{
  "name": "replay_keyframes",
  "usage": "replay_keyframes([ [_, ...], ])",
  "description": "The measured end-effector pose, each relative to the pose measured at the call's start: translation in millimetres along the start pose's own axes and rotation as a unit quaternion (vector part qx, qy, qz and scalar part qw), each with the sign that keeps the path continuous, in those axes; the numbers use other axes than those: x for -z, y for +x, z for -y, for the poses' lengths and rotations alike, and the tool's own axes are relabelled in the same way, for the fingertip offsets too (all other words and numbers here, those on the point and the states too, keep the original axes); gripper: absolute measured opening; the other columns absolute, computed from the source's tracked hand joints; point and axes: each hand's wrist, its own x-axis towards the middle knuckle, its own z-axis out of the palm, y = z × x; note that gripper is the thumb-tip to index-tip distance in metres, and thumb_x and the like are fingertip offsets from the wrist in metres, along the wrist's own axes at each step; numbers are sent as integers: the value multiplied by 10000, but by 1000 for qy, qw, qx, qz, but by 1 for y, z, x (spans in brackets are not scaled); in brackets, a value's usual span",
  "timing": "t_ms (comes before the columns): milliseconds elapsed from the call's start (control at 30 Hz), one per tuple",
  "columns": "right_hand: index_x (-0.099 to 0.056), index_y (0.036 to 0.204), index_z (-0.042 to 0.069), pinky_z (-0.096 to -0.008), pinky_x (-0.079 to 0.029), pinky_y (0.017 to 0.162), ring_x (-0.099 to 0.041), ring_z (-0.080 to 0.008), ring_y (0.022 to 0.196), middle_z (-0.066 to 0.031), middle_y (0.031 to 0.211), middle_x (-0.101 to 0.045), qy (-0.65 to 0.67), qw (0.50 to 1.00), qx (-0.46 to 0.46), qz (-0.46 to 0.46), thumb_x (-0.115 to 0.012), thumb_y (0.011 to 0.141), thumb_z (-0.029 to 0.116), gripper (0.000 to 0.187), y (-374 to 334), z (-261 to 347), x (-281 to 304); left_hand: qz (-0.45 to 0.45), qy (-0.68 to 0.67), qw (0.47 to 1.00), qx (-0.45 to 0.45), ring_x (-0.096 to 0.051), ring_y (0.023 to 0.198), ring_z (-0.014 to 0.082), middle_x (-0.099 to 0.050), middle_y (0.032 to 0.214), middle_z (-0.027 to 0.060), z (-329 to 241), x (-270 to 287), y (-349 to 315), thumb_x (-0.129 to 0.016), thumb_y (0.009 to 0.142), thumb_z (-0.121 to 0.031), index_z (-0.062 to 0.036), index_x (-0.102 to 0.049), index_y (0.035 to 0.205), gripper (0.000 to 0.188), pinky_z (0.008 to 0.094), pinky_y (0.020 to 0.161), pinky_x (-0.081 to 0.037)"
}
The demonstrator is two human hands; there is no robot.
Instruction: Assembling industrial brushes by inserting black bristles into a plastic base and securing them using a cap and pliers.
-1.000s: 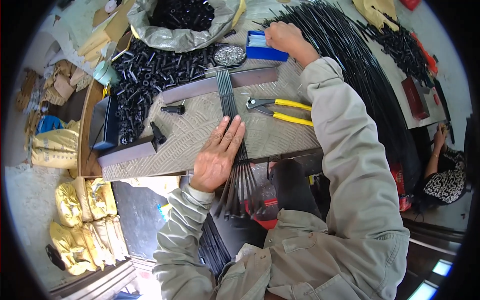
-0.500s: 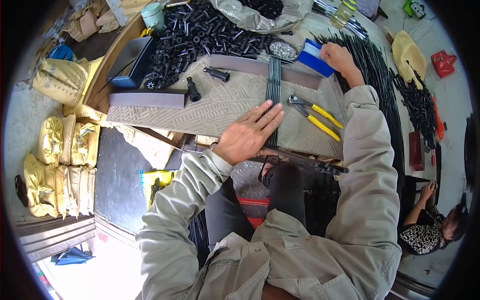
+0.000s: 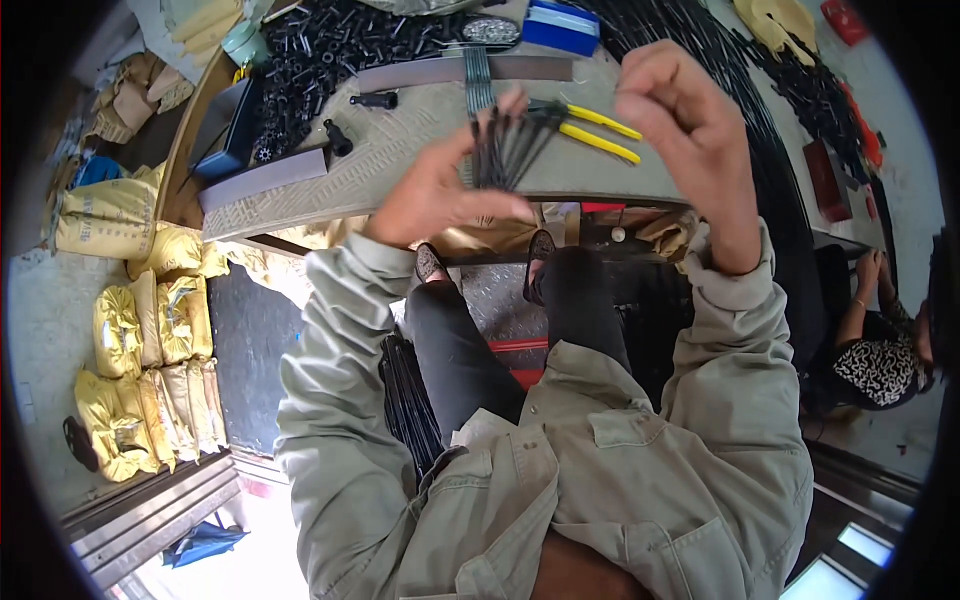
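Observation:
My left hand [image 3: 440, 185] is at a bundle of thin black rods [image 3: 500, 150], which lies between its thumb and fingers. The near part of the bundle is raised, fanned out and blurred, while its far part rests across a grey metal strip [image 3: 540, 68]. My right hand [image 3: 690, 125] is raised to the right of the rods, thumb and fingers curled together in a pinch; whatever may be in it is too small to make out. Between the hands, pliers with yellow handles [image 3: 600, 142] lie on the worktable [image 3: 390, 145].
Black socket-like parts [image 3: 330, 60] are heaped at the far left, beside a dark blue bin [image 3: 222, 130]. A blue box [image 3: 560, 27] stands at the back near a round dish [image 3: 490, 30]. Long black rods [image 3: 700, 75] lie to the right. A co-worker [image 3: 880, 365] sits at far right.
My left hand has gone from lying flat on the rods to having them between thumb and fingers, raised and fanned. My right hand has come back from the blue box. The view has shifted.

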Motion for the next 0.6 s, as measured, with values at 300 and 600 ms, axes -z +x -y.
replay_keyframes([
  [300,-639,951,50,-211,-373,525,-479,-110,651,-46,787,-506,-226,955,184,-53,-587,771,-25,202,-11,27,-17,-67,-294,951,72,-607,864,137,-643,917,106,-77,41,29,-582,812,4,21,-573,1094,283,241,790,-476],
  [600,-647,1018,103,-226,-386,520,-463,-128,619,-41,730,-455,-242,952,165,-87,-581,736,-38,322,-23,26,-20,-84,-256,960,82,-612,804,140,-650,877,110,-84,35,29,-579,817,-5,24,-607,1036,223,241,751,-487],
])
